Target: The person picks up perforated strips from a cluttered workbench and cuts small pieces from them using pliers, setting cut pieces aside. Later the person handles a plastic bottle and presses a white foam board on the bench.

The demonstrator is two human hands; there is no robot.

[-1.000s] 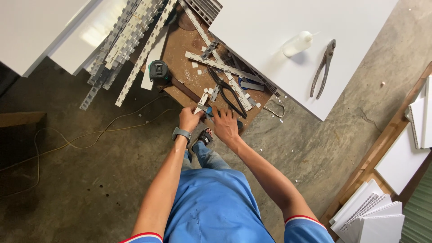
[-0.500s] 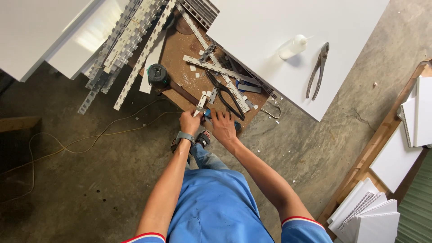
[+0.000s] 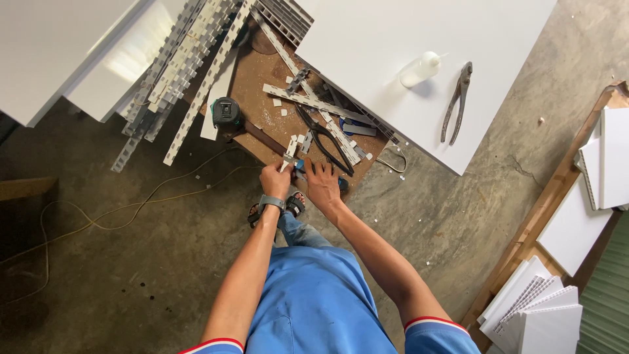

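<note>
My left hand point(image 3: 275, 181) grips a short white notched plastic strip point(image 3: 290, 149) at the near edge of a brown wooden board point(image 3: 262, 72). My right hand point(image 3: 322, 185) lies just right of it over a small blue tool point(image 3: 303, 168), mostly hidden under the fingers; whether it grips the tool is unclear. A wristwatch point(image 3: 270, 202) sits on my left wrist. Black snips point(image 3: 324, 141) lie on the board just beyond my right hand. More white notched strips point(image 3: 314, 105) cross the board.
A tape measure point(image 3: 226, 113) rests on the board's left. Long notched strips point(image 3: 190, 72) lean at upper left. A big white panel point(image 3: 393, 39) carries a white bottle point(image 3: 419, 69) and pliers point(image 3: 457, 103). Cables point(image 3: 131, 210) trail on the concrete floor. White panels point(image 3: 544, 308) stack at right.
Both hands stay together at the board's near edge, shifting only slightly around the short strip and blue tool. The view has drifted a little.
</note>
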